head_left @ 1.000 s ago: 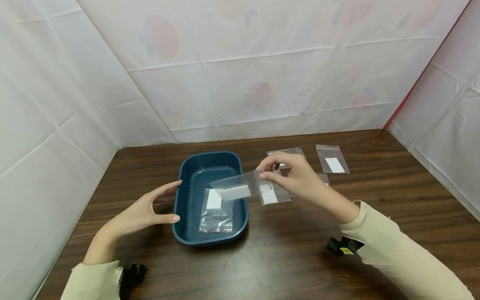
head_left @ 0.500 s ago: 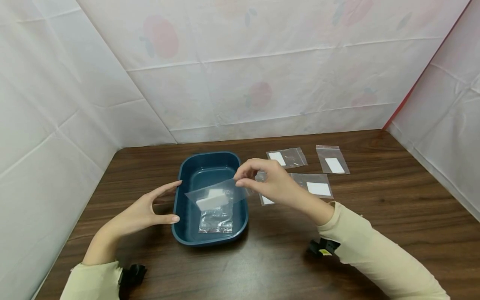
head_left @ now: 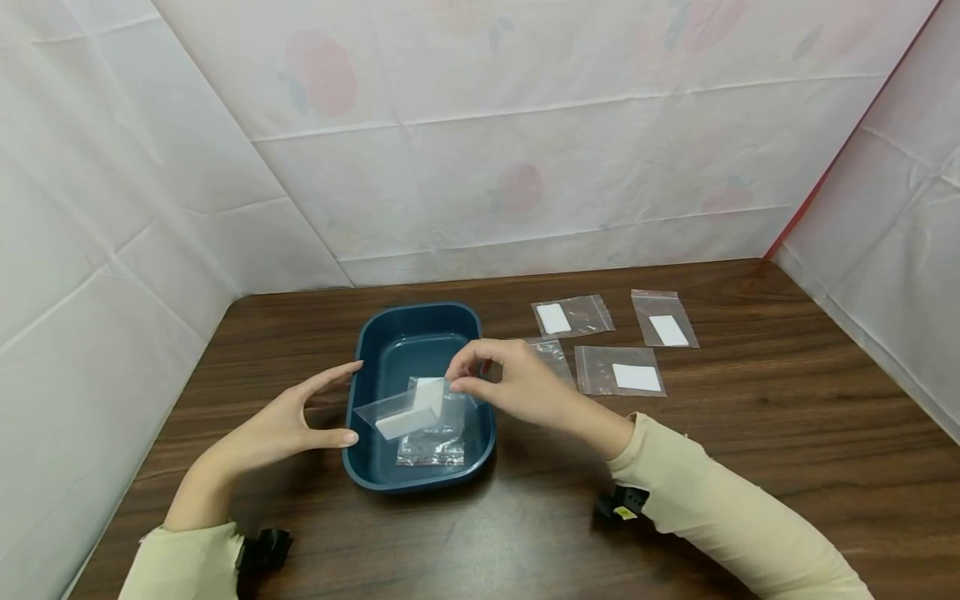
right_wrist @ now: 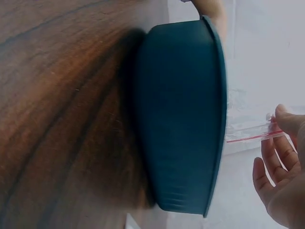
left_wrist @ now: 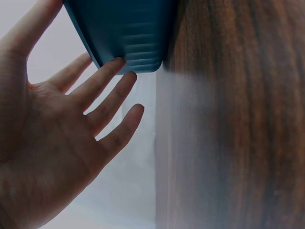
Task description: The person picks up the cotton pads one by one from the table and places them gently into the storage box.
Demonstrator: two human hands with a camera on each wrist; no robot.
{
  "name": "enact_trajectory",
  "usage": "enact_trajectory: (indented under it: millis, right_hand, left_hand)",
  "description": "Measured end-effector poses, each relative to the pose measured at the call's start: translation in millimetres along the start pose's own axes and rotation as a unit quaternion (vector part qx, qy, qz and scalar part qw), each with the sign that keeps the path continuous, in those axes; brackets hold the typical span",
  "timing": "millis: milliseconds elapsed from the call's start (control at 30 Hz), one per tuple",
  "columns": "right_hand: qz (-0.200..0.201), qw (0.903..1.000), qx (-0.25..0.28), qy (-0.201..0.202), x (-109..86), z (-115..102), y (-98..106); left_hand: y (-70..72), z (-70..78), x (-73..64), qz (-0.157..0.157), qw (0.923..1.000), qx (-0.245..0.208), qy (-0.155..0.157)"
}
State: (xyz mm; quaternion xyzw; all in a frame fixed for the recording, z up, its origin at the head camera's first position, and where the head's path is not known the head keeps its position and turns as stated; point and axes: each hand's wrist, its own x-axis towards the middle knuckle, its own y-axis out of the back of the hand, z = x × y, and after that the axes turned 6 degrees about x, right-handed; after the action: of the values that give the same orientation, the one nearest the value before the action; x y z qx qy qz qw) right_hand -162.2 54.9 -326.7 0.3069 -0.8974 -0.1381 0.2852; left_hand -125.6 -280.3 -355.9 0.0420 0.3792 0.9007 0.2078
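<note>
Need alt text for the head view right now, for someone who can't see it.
The right hand pinches a clear bag with a white card over a blue tray, where another bag lies. The left hand rests open against the tray's left rim. More bags lie on the table.

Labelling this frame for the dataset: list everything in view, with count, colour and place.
Tub: 1, dark blue, centre-left of table.
Bag in tub: 1, clear with white card, flat on the tub floor.
Held bag: 1, clear with white card, over the tub, pinched by the right hand.
Bags on table: 4, clear with white cards, right of the tub; one partly behind the right hand.
Table: 1, dark brown wood.
Backdrop: white sheeting around the table.
Left hand: fingers straight, against the tub's left wall.
Right hand: over the tub.
</note>
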Motion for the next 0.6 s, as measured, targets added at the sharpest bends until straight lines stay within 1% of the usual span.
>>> enact_trajectory:
  millis: [300, 600]
  right_hand:
    - [-0.023, 0.9991, 0.012, -0.033, -1.9, 11.8, -10.6]
    - [-0.029, 0.999, 0.006, -0.032, -2.7, 20.7, -17.1]
  left_hand:
    - [0.3, -0.3, -0.3, -0.002, 1.0, -0.003, -0.003]
    - [0.9, -1.0, -0.3, -0.003, 0.9999, -0.004, -0.009]
